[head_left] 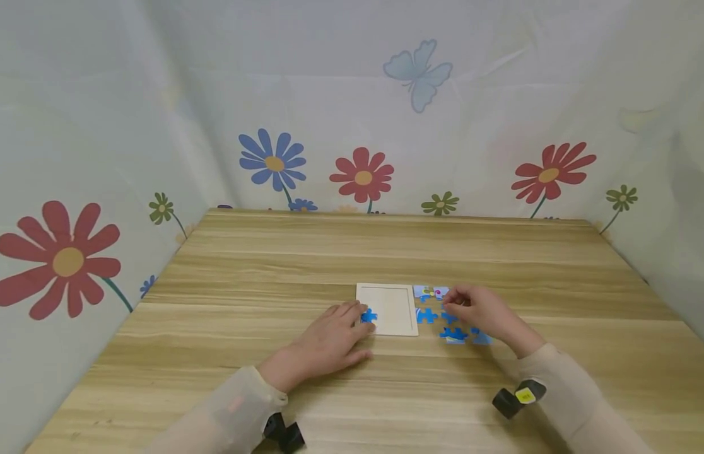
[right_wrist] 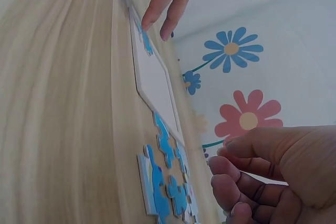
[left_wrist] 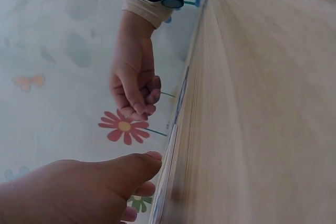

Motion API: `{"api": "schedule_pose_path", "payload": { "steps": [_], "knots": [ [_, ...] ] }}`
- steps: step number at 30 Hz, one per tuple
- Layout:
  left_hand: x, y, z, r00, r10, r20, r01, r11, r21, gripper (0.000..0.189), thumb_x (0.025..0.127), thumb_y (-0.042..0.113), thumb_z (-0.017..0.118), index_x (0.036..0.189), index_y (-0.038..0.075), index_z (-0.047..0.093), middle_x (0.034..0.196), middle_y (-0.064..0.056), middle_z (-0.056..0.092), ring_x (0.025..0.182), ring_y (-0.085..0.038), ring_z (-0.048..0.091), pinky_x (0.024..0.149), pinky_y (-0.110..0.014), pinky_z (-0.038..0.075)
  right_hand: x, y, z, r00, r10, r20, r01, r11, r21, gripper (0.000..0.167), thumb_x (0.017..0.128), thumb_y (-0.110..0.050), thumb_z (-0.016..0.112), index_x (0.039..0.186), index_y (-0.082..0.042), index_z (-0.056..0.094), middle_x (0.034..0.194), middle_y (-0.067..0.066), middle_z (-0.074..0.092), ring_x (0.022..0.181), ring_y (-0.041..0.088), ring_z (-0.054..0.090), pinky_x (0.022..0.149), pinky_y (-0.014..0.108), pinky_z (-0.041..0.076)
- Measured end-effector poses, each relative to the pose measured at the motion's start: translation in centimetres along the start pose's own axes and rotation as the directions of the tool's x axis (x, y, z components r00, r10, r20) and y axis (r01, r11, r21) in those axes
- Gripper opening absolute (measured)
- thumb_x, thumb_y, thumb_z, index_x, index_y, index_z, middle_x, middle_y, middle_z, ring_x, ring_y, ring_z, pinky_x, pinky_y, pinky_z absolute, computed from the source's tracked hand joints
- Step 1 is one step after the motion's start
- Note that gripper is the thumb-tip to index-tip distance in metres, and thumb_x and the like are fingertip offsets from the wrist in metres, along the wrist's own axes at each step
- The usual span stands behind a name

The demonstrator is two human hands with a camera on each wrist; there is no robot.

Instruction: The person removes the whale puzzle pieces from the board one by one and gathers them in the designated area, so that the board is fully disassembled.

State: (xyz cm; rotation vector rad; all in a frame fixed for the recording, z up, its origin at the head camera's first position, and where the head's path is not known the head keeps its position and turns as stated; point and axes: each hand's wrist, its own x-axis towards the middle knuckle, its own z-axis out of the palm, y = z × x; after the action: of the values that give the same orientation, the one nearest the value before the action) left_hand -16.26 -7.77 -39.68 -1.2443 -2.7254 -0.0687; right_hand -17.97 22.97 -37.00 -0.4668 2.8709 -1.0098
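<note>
My left hand (head_left: pixel 332 340) lies at the left edge of a pale square puzzle tray (head_left: pixel 396 309), fingers fairly straight. Its fingertips touch a blue jigsaw piece (head_left: pixel 369 316) sitting at the tray's left side. Over the loose pieces to the right of the tray hovers my right hand (head_left: pixel 479 309), fingers loosely bent. Nothing shows between its thumb and fingers in the right wrist view. Beneath and around it lie a blue piece (head_left: pixel 426 316), a blue and white piece (head_left: pixel 455 335) and another light blue piece (head_left: pixel 481 337). The right hand partly covers some pieces.
Several puzzle pieces, among them a pale one with colourful print (head_left: pixel 430 292), lie close together against the tray's right side. The wooden table (head_left: pixel 306 252) reaches back to a white flowered cloth (head_left: pixel 471 139) that hangs around it. A small black camera sits on each wrist.
</note>
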Motion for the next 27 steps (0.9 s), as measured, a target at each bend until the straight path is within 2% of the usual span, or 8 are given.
{"api": "schedule_pose_path", "payload": {
  "steps": [6,11,16,23,27],
  "knots": [
    [0.3,-0.5,-0.2,1.000,-0.019,-0.023,0.019,1.000,0.001,0.044,0.093,0.045,0.058,0.126,0.016,0.060,0.140,-0.013,0.051,0.132,-0.033,0.047,0.107,-0.049,0.041,0.7,-1.0,0.4,1.000,-0.012,-0.003,0.012,1.000,0.000,0.007,0.092,-0.013,0.062,0.091,-0.007,0.065,0.081,0.002,0.061,0.068,0.013,0.049,0.058,0.022,0.042],
    [0.6,-1.2,-0.2,0.998,-0.023,-0.062,0.023,1.000,-0.005,0.045,0.093,0.041,0.060,0.129,0.014,0.058,0.141,-0.015,0.049,0.133,-0.034,0.045,0.109,-0.049,0.039,1.2,-1.5,0.9,0.999,-0.048,-0.012,0.048,0.999,-0.003,0.008,0.092,-0.013,0.062,0.093,-0.006,0.066,0.083,0.003,0.063,0.071,0.012,0.050,0.062,0.021,0.043],
    [1.2,-1.8,-0.1,0.993,-0.038,-0.110,0.040,0.999,0.014,0.045,0.091,0.039,0.063,0.127,0.013,0.060,0.138,-0.015,0.052,0.131,-0.034,0.047,0.108,-0.049,0.040,1.8,-1.8,1.7,0.996,-0.084,-0.014,0.085,0.996,0.037,0.008,0.092,-0.011,0.063,0.093,-0.004,0.067,0.081,0.005,0.065,0.066,0.011,0.052,0.060,0.021,0.044],
    [1.7,-2.6,0.1,0.991,-0.107,-0.086,0.102,0.993,-0.060,0.048,0.091,0.038,0.063,0.132,0.013,0.056,0.141,-0.013,0.050,0.135,-0.032,0.043,0.113,-0.048,0.035,2.5,-2.5,2.9,0.997,-0.077,-0.012,0.078,0.994,0.082,0.009,0.091,-0.012,0.063,0.094,-0.005,0.068,0.090,0.008,0.068,0.069,0.012,0.054,0.062,0.021,0.047],
    [1.8,-3.1,0.5,0.988,-0.128,-0.083,0.122,0.990,-0.069,0.049,0.092,0.039,0.061,0.134,0.015,0.055,0.143,-0.012,0.049,0.136,-0.030,0.042,0.115,-0.045,0.033,3.0,-2.9,3.5,0.997,-0.072,-0.006,0.073,0.994,0.079,0.010,0.091,-0.012,0.063,0.095,-0.005,0.068,0.093,0.009,0.068,0.073,0.014,0.055,0.066,0.023,0.047]
  ]
}}
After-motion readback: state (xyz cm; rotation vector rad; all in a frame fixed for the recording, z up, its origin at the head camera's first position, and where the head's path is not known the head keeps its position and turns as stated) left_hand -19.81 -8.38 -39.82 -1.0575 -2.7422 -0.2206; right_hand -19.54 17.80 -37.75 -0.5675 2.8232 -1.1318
